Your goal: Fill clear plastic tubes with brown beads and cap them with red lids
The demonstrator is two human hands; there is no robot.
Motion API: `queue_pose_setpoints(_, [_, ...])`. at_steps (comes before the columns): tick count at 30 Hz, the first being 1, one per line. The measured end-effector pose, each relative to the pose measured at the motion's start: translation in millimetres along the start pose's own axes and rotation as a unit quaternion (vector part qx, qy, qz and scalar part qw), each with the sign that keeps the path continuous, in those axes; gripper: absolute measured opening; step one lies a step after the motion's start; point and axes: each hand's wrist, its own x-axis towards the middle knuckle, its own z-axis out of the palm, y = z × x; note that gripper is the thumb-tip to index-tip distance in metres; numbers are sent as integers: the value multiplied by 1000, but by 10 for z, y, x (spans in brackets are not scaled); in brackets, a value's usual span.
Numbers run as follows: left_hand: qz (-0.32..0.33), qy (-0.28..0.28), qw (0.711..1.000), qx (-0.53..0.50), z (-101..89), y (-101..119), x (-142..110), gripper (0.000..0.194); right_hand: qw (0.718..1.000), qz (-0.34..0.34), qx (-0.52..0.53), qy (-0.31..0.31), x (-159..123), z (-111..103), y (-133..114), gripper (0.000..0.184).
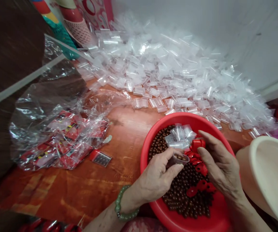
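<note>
Between the thumb and fingers of my left hand (157, 175) is a small clear plastic container (180, 157) with brown beads showing at its mouth. My right hand (219, 162) pinches a small red plastic cap (198, 145), just right of the container and apart from it. Both hands are over a red basin (145, 161). Many glossy brown beads (189, 190) cover its bottom. Several clear empty containers (178, 137) lie on the beads at the far side, and more red caps (201, 168) lie under and beside my right hand.
A large heap of clear plastic containers (167, 71) spreads along the wall. On the left, a clear bag (63, 138) holds red printed packs, with a small red-and-dark packet (100, 158) beside it. A cream bucket (254, 174) stands close to the basin's right side.
</note>
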Motion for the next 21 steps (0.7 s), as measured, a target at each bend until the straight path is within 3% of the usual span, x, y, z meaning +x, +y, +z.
queue_pose_setpoints(3, [-7,-16,999,51,-6,10,-11,18,999,11,49,-5,10,-33,-86,35])
queue_pose_setpoints(7, [-7,-11,997,75,-8,-9,-8,15,992,-113,-7,-53,47,-35,-166,32])
queue_pose_setpoints(9, [-2,-9,996,86,-10,-19,-3,14,987,-141,-17,-74,72,-48,-175,36])
queue_pose_setpoints(21, [-14,-41,994,99,-14,-4,-6,14,981,-105,-9,-166,137,-157,-135,37])
